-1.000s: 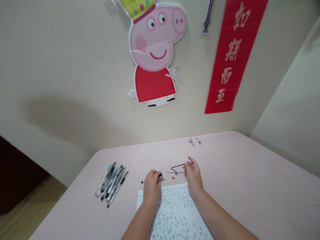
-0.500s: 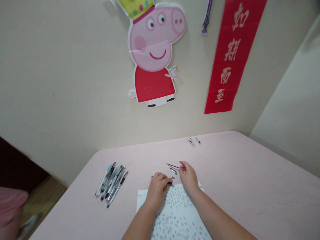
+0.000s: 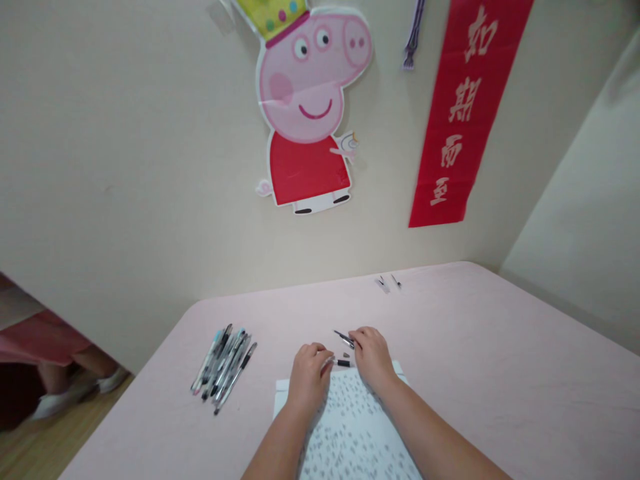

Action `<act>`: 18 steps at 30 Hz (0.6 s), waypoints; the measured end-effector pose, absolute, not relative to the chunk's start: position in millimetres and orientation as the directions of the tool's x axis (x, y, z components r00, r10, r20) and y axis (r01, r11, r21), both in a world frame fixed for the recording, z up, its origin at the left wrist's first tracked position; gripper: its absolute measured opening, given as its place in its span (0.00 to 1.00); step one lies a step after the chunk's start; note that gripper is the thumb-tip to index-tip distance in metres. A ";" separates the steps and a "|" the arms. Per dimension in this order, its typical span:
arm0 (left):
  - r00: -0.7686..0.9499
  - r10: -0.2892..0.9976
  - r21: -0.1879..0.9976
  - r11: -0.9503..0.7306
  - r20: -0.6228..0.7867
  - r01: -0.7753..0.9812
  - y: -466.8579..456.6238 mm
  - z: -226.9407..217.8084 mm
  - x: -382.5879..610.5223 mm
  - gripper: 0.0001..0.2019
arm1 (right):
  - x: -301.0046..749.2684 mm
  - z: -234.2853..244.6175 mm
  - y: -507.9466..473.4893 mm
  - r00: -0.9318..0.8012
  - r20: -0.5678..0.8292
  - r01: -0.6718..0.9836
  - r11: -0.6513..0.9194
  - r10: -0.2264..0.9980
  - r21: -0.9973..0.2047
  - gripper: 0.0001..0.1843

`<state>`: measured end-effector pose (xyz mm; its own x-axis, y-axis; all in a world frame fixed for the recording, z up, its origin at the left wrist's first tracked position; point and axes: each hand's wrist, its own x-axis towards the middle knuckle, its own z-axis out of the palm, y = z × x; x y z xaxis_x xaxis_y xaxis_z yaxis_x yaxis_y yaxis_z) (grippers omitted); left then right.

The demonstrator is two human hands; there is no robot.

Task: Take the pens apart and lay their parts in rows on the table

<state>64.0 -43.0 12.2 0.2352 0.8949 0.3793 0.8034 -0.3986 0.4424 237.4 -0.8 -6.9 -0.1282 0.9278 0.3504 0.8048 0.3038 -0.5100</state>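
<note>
My left hand [image 3: 311, 373] is closed in a pinch round the clear barrel of a pen with a black grip [image 3: 343, 363], which points right over the paper's far edge. My right hand [image 3: 373, 353] has its fingers bent together at the near end of a slim dark pen refill [image 3: 339, 333]. A silver and black pen part [image 3: 349, 343] lies alongside, partly covered by those fingers. Between the hands sits a small grey-brown piece [image 3: 346, 355], too small to name. A sheet of paper [image 3: 350, 427] covered in handwritten marks lies under my forearms.
A pile of several pens [image 3: 225, 367] rests to the left on the pink tabletop [image 3: 475, 347]. Small pen-like pieces [image 3: 387, 283] lie by the wall at the back. A person's legs [image 3: 75, 370] show beyond the table's left edge.
My right hand has moved slightly left and down, over the pen parts. More of the pen's black grip shows past my left hand. At far left, the other person has come further into view.
</note>
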 end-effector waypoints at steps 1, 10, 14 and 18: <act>0.236 0.899 0.451 -0.395 0.369 0.800 -42.7 11.6 63.8 0.11 | 236.2 -6.5 -0.9 -0.154 0.360 0.786 0.335 0.920 -0.520 0.17; 0.272 0.895 0.592 -0.440 0.354 0.675 -38.9 3.8 67.4 0.12 | 224.0 7.4 -13.2 -0.321 0.348 0.691 0.469 0.881 -0.550 0.13; 0.260 0.893 0.649 -0.447 0.368 0.615 -36.0 0.3 66.0 0.13 | 223.9 10.1 -15.0 -0.334 0.329 0.683 0.467 0.883 -0.562 0.15; 0.182 0.897 0.680 -0.425 0.402 0.597 -33.3 -2.8 62.8 0.12 | 224.0 11.0 -15.4 -0.377 0.291 0.697 0.476 0.879 -0.536 0.19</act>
<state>62.8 -33.3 -2.8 0.1816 0.8974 0.4020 0.5971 -0.4255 0.6800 224.0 -15.4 11.0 -0.3768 0.8793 0.2914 0.6971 0.4763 -0.5358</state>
